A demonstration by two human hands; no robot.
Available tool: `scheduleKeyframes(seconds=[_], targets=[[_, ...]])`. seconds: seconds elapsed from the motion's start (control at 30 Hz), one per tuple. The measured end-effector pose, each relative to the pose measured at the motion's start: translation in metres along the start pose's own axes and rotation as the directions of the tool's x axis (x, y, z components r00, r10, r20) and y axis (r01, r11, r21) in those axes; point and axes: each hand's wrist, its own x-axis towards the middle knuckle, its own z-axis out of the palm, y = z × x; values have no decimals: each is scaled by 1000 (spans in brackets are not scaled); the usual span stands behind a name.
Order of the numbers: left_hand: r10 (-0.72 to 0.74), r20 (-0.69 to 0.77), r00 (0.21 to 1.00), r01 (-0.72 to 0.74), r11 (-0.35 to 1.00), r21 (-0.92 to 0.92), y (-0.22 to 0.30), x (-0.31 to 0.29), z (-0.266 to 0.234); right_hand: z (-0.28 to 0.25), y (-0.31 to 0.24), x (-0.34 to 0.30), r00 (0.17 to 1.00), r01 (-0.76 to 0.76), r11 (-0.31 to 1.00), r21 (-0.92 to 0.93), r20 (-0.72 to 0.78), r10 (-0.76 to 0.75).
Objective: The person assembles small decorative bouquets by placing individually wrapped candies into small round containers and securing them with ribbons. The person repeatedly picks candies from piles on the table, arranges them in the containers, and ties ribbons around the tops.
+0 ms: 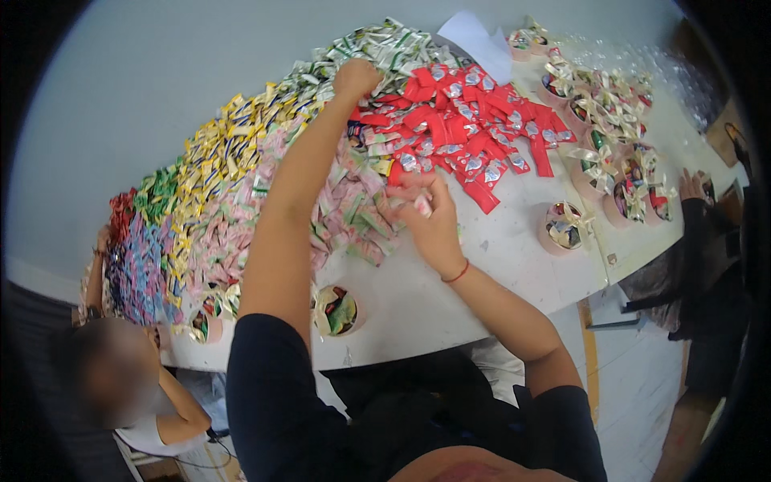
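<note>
My left hand point(357, 79) reaches far across the table, its fingers curled down where the green-and-white wrapped sweets point(384, 46) meet the red packets point(462, 120). Whatever it may grip is hidden. Closer to me, my right hand point(436, 233) is closed around a small pink-and-white wrapped sweet point(423, 206), at the edge of the pink-and-green wrapped sweets point(353, 201). A red string circles that wrist. Below my left forearm stands a round pink tub point(341, 312) with a cream ribbon bow and mixed sweets inside.
Yellow wrapped sweets point(233, 140) and blue ones point(144, 261) continue leftward toward a co-worker point(173, 402). Several ribboned tubs point(602, 161) crowd the right side; one tub point(562, 229) stands apart. White paper point(478, 44) lies at the back. Another person's hand point(691, 186) rests at the far right.
</note>
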Motion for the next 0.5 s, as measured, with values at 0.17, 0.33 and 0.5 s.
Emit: scheduleKeyframes(seconds=[0.17, 0.33, 0.5], targets=[[172, 231, 958, 55, 678, -733, 18, -117, -55, -10, -18, 16, 996, -11, 979, 203, -82, 29], [209, 311, 927, 216, 380, -899, 70, -274, -29, 11, -47, -4, 990, -117, 938, 325, 113, 84], [36, 263, 964, 254, 158, -954, 56, -338, -63, 10, -44, -16, 971, 105, 948, -300, 238, -33]])
